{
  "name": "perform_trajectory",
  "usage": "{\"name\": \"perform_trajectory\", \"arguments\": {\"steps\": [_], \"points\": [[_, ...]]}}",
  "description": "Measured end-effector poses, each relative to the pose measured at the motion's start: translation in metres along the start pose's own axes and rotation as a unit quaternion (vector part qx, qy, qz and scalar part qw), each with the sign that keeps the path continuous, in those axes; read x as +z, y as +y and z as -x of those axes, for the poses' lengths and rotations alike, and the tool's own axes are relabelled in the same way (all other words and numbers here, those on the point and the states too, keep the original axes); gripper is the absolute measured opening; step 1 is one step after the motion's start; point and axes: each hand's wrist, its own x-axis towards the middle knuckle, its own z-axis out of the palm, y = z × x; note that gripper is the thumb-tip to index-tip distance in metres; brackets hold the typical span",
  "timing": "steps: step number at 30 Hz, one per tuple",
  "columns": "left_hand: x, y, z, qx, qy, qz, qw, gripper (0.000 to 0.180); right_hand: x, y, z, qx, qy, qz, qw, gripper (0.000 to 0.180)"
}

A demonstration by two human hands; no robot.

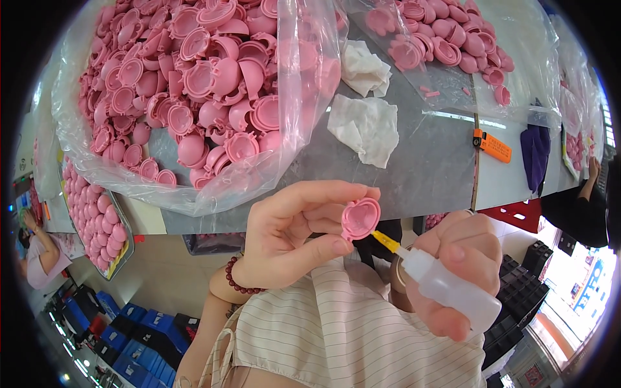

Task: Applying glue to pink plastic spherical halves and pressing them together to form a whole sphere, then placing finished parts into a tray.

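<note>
At the far left a clear plastic bag (84, 139) holds a heap of pink half-shells (194, 84) on the grey table (427, 161). Below its edge, the left hand (291, 236) pinches one pink shell part (360, 218) between thumb and fingertips, its hollow facing outward. The yellow nozzle (386, 242) of a small white squeeze bottle (453, 288) points at the part's lower rim. The right hand (462, 258) is closed around that bottle. Crumpled white cloths (365, 126) lie on the table above.

— Left hand (294, 226)?
— Raised, palm turned inward, thumb and fingertips pinched together, wrist bent.
— Right hand (462, 271)?
— Curled in a fist-like grip, thumb on top, knuckles outward, just beside the left.
</note>
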Motion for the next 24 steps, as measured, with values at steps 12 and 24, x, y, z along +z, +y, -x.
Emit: {"name": "perform_trajectory", "arguments": {"steps": [12, 24], "points": [[0.0038, 0.0028, -0.0007, 0.016, 0.020, -0.052, 0.998, 0.043, 0.0054, 0.0038, -0.0020, -0.021, 0.040, 0.001, 0.999, 0.063], [0.0038, 0.0039, -0.0006, 0.050, 0.010, -0.110, 0.993, 0.040, 0.0042, 0.0115, 0.0008, -0.049, 0.076, 0.032, 0.995, 0.063]]}}
